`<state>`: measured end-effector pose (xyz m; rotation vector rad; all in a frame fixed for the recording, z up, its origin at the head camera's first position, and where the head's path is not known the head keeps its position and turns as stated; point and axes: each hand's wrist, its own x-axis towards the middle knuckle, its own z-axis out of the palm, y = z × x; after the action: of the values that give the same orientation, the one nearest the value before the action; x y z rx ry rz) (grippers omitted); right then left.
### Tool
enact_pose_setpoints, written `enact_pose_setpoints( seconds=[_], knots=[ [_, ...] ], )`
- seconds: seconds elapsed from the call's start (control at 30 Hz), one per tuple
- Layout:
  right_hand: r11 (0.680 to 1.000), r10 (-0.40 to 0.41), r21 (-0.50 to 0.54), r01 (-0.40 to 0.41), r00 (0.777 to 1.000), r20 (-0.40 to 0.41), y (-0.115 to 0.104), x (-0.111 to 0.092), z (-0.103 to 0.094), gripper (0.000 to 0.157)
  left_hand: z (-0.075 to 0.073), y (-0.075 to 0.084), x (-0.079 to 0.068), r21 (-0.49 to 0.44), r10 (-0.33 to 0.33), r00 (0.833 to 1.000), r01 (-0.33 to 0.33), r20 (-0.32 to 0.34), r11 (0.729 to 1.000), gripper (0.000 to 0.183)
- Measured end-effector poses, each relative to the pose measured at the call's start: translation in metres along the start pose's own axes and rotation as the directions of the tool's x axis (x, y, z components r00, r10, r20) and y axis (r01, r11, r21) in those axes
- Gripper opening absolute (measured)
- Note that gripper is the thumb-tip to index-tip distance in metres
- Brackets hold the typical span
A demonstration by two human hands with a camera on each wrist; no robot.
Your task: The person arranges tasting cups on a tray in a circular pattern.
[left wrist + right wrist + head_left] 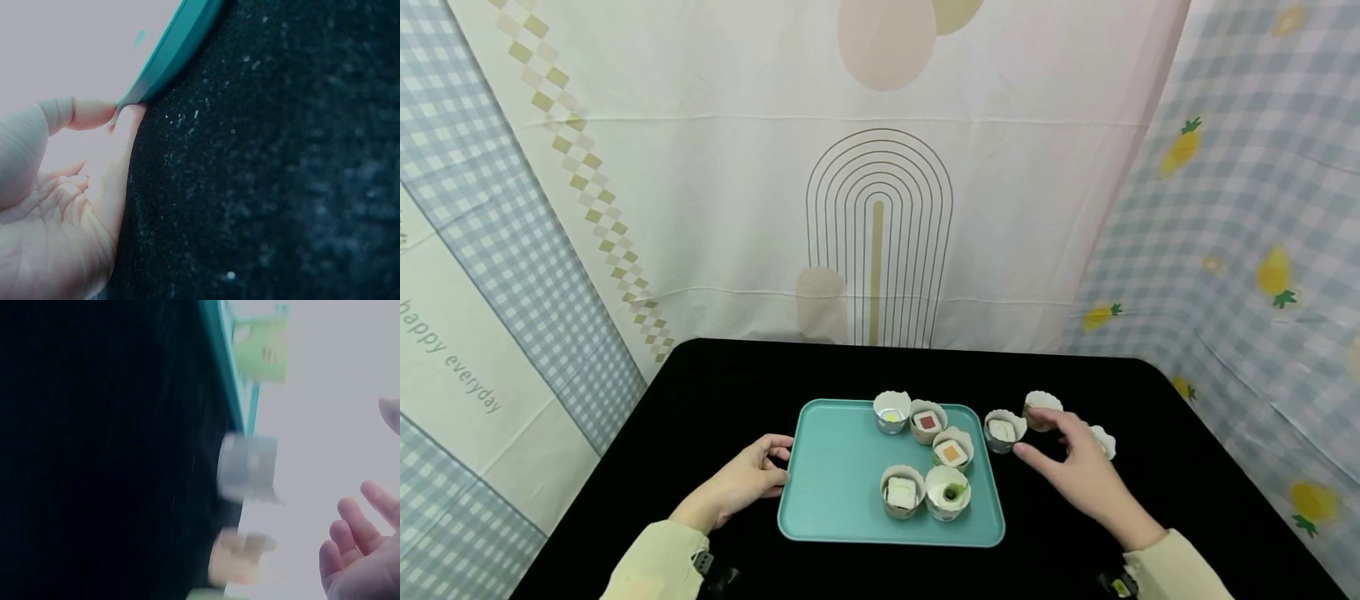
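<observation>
My left hand (745,479) is at the left edge of the teal tray (835,467); in the left wrist view its thumb and a finger pinch the tray's rim (165,56). To the tray's right, my right hand (1086,475) is spread above the table, thumb and fingers apart, holding nothing. Near its fingertips are a grey paper cup (1003,442) with a pale block inside and a second paper cup (1037,402), partly hidden by the fingers. Behind the hand, another white cup (1105,442) shows only in part.
Several paper cups stand on the tray's right half. They include a cup with a yellow-marked piece (892,425), one with a red-marked block (928,433), one with an orange-marked block (961,442), and one with something green (946,510). The black table (722,383) meets curtains behind.
</observation>
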<state>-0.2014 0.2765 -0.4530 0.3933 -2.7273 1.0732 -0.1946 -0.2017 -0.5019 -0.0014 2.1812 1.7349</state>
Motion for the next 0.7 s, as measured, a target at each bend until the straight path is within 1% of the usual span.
enact_pose_setpoints(
  seconds=[0.17, 0.23, 0.3, 0.37, 0.43, 0.57, 0.63, 0.7],
  knots=[
    [0.995, 0.095, -0.024, -0.097, 0.992, -0.081, 0.022, 0.000, -0.028, 0.072, 0.001, 0.001, -0.001, 0.001, 0.000, 1.000, 0.000, -0.008, 1.000, 0.052],
    [0.991, 0.132, -0.014, -0.134, 0.987, -0.096, 0.029, 0.000, -0.037, 0.076, 0.001, 0.001, -0.001, 0.000, -0.001, 1.000, 0.001, -0.011, 1.000, 0.052],
    [0.985, 0.174, 0.008, -0.174, 0.981, -0.086, 0.037, -0.001, -0.043, 0.080, 0.002, 0.001, -0.001, -0.004, -0.004, 1.000, 0.004, -0.021, 1.000, 0.052],
    [0.974, 0.223, 0.034, -0.222, 0.973, -0.051, 0.045, -0.001, -0.047, 0.084, 0.002, 0.000, -0.001, -0.007, -0.003, 1.000, 0.003, -0.021, 1.000, 0.052],
    [0.958, 0.281, 0.062, -0.280, 0.960, -0.001, 0.051, -0.001, -0.050, 0.089, 0.002, 0.000, -0.001, -0.003, 0.000, 1.000, 0.000, -0.019, 1.000, 0.052],
    [0.912, 0.384, 0.110, -0.395, 0.917, 0.112, 0.061, 0.000, -0.054, 0.097, 0.000, -0.001, -0.001, 0.005, 0.006, 1.000, -0.006, -0.008, 1.000, 0.052],
    [0.887, 0.421, 0.130, -0.442, 0.892, 0.162, 0.068, 0.001, -0.054, 0.099, 0.000, -0.002, 0.000, 0.009, 0.009, 1.000, -0.009, 0.000, 1.000, 0.052],
    [0.854, 0.448, 0.176, -0.489, 0.864, 0.229, 0.075, 0.002, -0.053, 0.101, -0.001, -0.003, 0.000, 0.008, 0.010, 1.000, -0.010, 0.006, 1.000, 0.052]
  ],
)
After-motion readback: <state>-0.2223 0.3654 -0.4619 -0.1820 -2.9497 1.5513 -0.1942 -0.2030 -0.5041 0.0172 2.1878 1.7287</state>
